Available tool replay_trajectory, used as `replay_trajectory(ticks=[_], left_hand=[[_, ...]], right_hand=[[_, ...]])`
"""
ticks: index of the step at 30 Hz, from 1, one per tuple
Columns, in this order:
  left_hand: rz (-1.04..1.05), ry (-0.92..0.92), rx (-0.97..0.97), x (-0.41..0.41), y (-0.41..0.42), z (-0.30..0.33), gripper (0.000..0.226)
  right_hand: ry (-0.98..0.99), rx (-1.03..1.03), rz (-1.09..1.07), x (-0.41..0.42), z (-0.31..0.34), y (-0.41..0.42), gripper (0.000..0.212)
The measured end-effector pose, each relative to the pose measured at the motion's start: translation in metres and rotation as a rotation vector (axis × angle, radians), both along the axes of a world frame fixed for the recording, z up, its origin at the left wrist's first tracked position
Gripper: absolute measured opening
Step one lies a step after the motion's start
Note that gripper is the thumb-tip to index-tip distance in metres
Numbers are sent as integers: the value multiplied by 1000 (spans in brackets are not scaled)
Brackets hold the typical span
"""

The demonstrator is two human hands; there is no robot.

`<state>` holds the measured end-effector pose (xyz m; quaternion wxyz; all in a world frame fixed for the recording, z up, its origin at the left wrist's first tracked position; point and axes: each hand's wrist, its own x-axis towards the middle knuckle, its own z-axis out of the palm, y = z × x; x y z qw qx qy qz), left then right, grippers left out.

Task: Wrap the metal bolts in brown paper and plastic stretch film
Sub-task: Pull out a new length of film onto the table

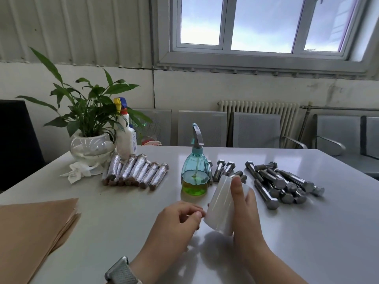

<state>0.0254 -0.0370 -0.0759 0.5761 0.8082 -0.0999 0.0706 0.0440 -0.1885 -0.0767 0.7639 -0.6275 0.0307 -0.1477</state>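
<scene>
The roll of plastic stretch film (222, 203) is held tilted above the white table (307, 242), just in front of the blue-green spray bottle (194, 175). The right hand (245, 203) grips the roll, thumb laid across its near face and the other fingers hidden behind it. The left hand (180, 218) sits at the roll's lower left edge with fingers curled and thumb meeting fingertip, apparently picking at the film; whether a free end is actually caught between them cannot be told.

Judged from this, the step in hand is finding and lifting the loose end of the film, ahead of any wrapping. No bolt lies under the hands, and no single paper sheet is laid out in front of them. The next move likely calls for peeling a tail free without letting it cling back onto the roll, while the right hand lets the roll turn.

Right of the spray bottle lies a loose heap of bare metal bolts (285, 185), with a few more (222, 170) just beside and behind the bottle. Left of it, a row of wrapped bolts (135, 171) shows glossy film with brown paper at the ends. Farther left and nearer the camera, a stack of brown paper sheets (34, 228) rests at the table edge. Behind the wrapped row stand a potted plant in a glass bowl (91, 140), a white spray bottle (126, 136) and crumpled tissue (79, 171).
</scene>
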Motion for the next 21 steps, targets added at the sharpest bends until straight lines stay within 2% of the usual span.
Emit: replay_trajectory(ticks=[6,12,17,21], left_hand=[[58,21,-134,0,-3,-4,3],[-3,202,-366,1,-2,-4,8],[-65,338,-613,1,-7,-6,14],[-76,362,-634,2,-8,-6,12]], right_hand=[[-1,-4,-46,2,-4,1,79],[-30,-3,12,-4,-2,4,74],[-32,75,29,-8,4,5,68],[-23,116,46,-10,5,6,76]])
